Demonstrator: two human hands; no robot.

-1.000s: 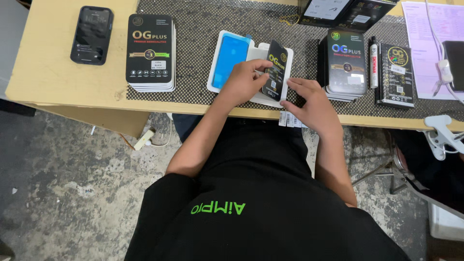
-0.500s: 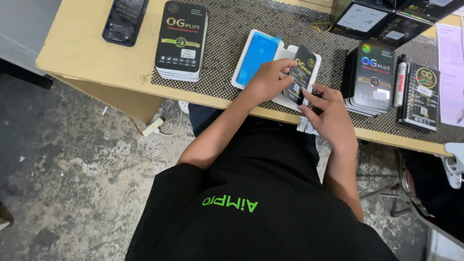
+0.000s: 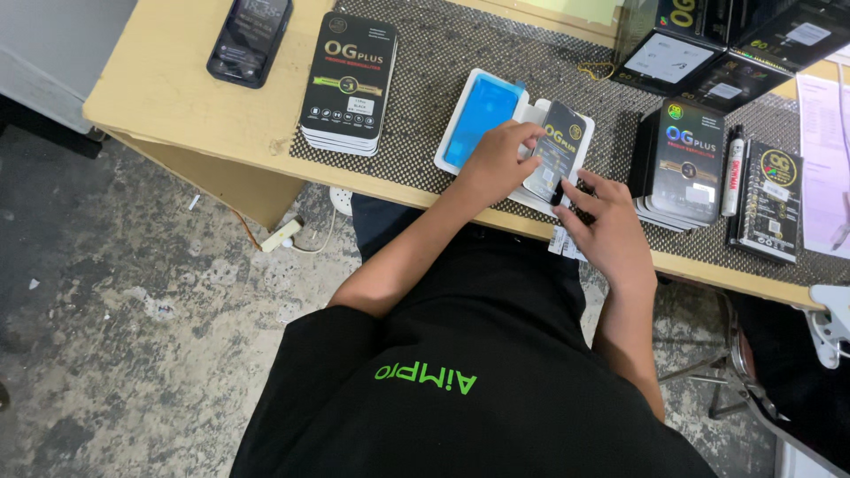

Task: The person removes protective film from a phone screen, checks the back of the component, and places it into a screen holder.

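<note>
The left hand (image 3: 496,159) lies curled over a small black packet (image 3: 560,149), fingers bent and pinching its upper left edge. The right hand (image 3: 606,226) comes in from below with fingers half bent, their tips on the packet's lower end; whether they grip it or only touch it, I cannot tell. The packet rests tilted on an open white tray (image 3: 531,115) near the front edge of the bench (image 3: 168,88), about the middle of its length. In the tray's left half lies a bright blue sheet (image 3: 478,119), just beside the left hand.

All this sits on a dark woven mat (image 3: 443,62) that covers most of the bench. Toward the left edge of the mat stands a stack of black flat boxes (image 3: 348,84). Beyond it, on bare wood near the far left corner, lies a dark phone (image 3: 249,37). To the right of the hands is a second stack of black boxes (image 3: 686,164), then a marker pen (image 3: 732,170) and another black packet (image 3: 772,199) just beside it. More dark boxes (image 3: 708,44) crowd the far right corner, and white paper (image 3: 822,168) lies at the right edge.
</note>
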